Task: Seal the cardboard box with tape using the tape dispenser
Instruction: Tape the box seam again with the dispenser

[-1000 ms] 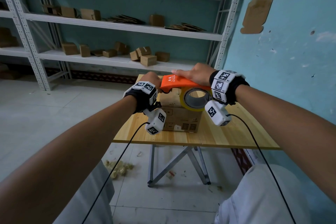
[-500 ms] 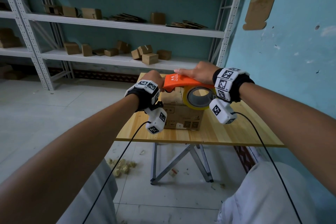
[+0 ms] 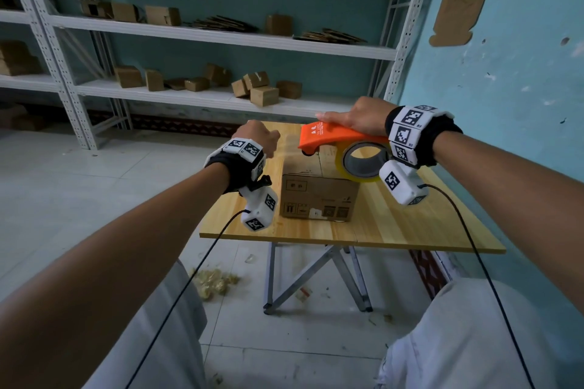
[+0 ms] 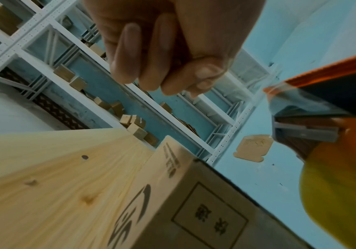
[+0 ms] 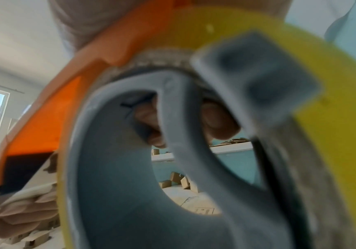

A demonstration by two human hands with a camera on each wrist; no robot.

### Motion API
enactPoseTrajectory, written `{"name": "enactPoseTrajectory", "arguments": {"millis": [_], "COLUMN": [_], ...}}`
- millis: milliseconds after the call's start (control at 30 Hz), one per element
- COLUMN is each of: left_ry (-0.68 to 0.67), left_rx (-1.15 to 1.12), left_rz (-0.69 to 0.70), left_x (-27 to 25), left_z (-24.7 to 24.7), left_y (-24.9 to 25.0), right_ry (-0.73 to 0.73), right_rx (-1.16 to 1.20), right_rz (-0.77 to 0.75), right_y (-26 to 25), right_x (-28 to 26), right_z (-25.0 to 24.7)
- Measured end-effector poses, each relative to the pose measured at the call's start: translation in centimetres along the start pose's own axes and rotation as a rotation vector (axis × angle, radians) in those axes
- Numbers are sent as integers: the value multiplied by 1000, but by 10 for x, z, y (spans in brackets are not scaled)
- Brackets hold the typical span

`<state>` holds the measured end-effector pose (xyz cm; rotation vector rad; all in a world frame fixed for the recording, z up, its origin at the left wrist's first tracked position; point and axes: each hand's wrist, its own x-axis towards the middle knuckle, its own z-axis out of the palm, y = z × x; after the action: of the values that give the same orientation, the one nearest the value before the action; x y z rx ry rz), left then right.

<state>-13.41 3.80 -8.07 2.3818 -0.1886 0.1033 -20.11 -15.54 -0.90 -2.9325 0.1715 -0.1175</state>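
A closed cardboard box (image 3: pixel 319 196) stands on the wooden table (image 3: pixel 395 224). My right hand (image 3: pixel 360 115) grips the orange tape dispenser (image 3: pixel 331 136) from above, holding it over the box's top right. Its fingers (image 5: pixel 217 121) curl inside the grey core of the yellowish tape roll (image 3: pixel 343 167). My left hand (image 3: pixel 260 136) hovers left of the dispenser's nose, above the table beside the box. Thumb and forefinger (image 4: pixel 168 59) pinch together, and a thin film of clear tape (image 4: pixel 290 99) appears to stretch from them to the dispenser (image 4: pixel 332 70).
White metal shelves (image 3: pixel 221 95) with several small cardboard boxes stand behind the table. A blue wall (image 3: pixel 505 73) runs close along the table's right side. Tape scraps (image 3: pixel 215 281) lie on the tiled floor near the folding table legs (image 3: pixel 316 278).
My left hand has drawn away to the left from the dispenser's nose, where it was before. The right hand has carried the dispenser slightly right over the box.
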Motion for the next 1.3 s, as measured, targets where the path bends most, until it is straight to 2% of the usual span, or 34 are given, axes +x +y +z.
{"name": "enactPoseTrajectory", "arguments": {"millis": [200,367,1300], "left_ry": [-17,28,-46], "left_rx": [25,123,193], "left_rz": [74,95,70], "left_x": [3,1,1], "left_z": [8,14,22], "left_y": [-10,-15,-32], "right_ry": [-23,-56,-165], "right_rx": [-62,-132,-212], "right_rz": [-7,-9,-19], "right_y": [-2,-7,-25], "right_x": [0,1,24], "right_z": [-5,2,14]}}
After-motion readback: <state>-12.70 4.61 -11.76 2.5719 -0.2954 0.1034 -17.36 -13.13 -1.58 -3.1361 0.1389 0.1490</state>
